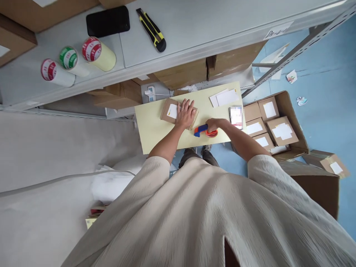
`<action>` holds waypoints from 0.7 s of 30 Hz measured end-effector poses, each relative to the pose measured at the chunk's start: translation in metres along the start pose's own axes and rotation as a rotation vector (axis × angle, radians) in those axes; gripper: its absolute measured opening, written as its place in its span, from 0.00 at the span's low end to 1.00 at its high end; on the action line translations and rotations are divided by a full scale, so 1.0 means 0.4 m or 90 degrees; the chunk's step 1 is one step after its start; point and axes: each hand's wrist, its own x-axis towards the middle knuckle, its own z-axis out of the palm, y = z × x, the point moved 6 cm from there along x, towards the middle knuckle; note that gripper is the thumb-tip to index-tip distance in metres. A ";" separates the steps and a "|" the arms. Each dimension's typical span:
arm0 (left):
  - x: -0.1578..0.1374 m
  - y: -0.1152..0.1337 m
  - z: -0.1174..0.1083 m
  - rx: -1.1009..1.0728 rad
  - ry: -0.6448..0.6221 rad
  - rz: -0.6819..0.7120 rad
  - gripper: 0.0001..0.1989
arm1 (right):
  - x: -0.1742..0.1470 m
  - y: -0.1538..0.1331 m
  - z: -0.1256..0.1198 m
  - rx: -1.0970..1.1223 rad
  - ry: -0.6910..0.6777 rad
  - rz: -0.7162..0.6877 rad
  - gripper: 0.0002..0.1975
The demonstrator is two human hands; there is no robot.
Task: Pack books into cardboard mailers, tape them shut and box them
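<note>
A small brown cardboard box (167,110) with a white label lies on the pale yellow table (150,135). My left hand (185,113) rests flat on top of it, fingers spread. Just right of the box, my right hand (213,125) is wrapped round the handle of a blue and orange tape dispenser (200,129). The dispenser's blue head points left, close to the box's near right corner. Whether its tape touches the box I cannot tell. White label sheets (226,97) lie at the table's far right, and a phone-like device (236,118) sits at its right edge.
A large open carton (302,139) holding several labelled boxes stands right of the table. Another carton (317,189) is nearer me. The metal shelf (194,26) ahead carries a utility knife (151,30), a black phone (108,21) and tape rolls (104,57). Shelf post (294,52) stands at right.
</note>
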 end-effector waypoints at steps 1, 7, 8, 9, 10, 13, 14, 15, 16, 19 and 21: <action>0.000 -0.001 0.000 0.000 0.001 -0.003 0.38 | -0.005 0.001 0.028 -0.072 -0.055 0.021 0.21; 0.009 -0.001 -0.002 -0.020 0.019 -0.016 0.38 | -0.046 0.025 -0.018 -0.013 0.011 -0.007 0.22; 0.012 0.000 -0.002 -0.030 0.029 -0.028 0.39 | -0.057 0.033 -0.040 0.008 0.018 -0.012 0.22; 0.014 0.002 -0.003 -0.042 0.040 -0.044 0.39 | -0.069 0.039 -0.059 0.025 0.020 -0.014 0.21; 0.015 0.003 -0.002 -0.054 0.052 -0.062 0.39 | -0.084 0.044 -0.077 0.039 0.023 -0.015 0.21; 0.014 0.004 0.000 -0.077 0.090 -0.122 0.38 | -0.140 0.047 -0.111 0.085 0.041 -0.018 0.22; 0.013 0.002 0.001 -0.078 0.097 -0.138 0.37 | -0.161 0.044 -0.114 0.112 0.043 -0.024 0.24; 0.013 -0.002 0.001 -0.079 0.100 -0.149 0.37 | -0.183 0.039 -0.114 0.146 0.044 -0.031 0.25; 0.012 -0.006 0.000 -0.080 0.096 -0.152 0.36 | -0.205 0.032 -0.111 0.185 0.045 -0.037 0.27; 0.001 -0.032 -0.015 -0.103 0.068 -0.137 0.35 | -0.269 0.003 -0.094 0.310 0.057 -0.054 0.29; -0.025 -0.057 -0.042 -0.126 0.071 -0.116 0.34 | -0.308 -0.024 -0.079 0.354 0.067 -0.063 0.28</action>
